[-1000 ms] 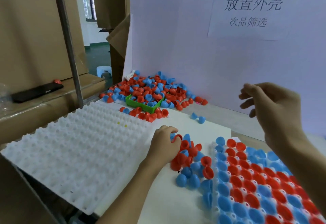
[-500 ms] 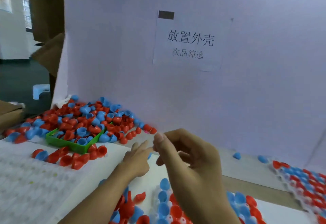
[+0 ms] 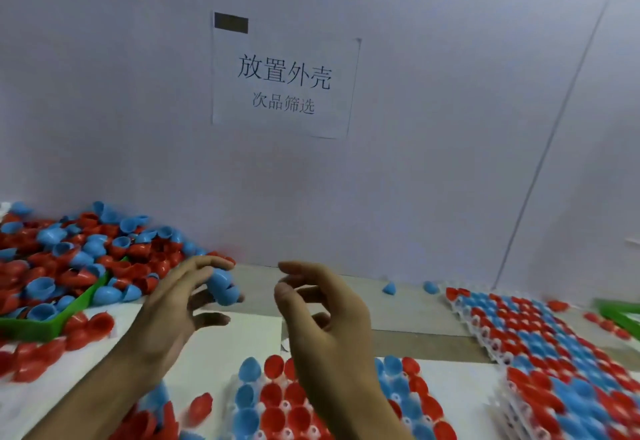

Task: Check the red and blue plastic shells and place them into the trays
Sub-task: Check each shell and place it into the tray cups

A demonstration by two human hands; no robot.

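The left hand (image 3: 173, 315) holds a blue shell (image 3: 221, 289) in a fingertip grip, raised above the worktop (image 3: 415, 321). Just right of the shell, the right hand (image 3: 325, 318) hangs with loosely curled fingers, holding nothing. Left of the shell, a green bin (image 3: 48, 327) brims with red and blue shells. Below it, a white tray (image 3: 284, 401) carries seated red and blue shells; further filled trays (image 3: 519, 328) lie to the right.

Left hand (image 3: 173, 311) raised above the table (image 3: 415, 321), pinching a blue shell (image 3: 223, 287) in its fingertips. Right hand (image 3: 325, 315) beside it, fingers loosely curled, holding nothing. Shell pile (image 3: 79, 259) at left around a green bin (image 3: 52, 327); filled trays (image 3: 540, 332) at right and below.
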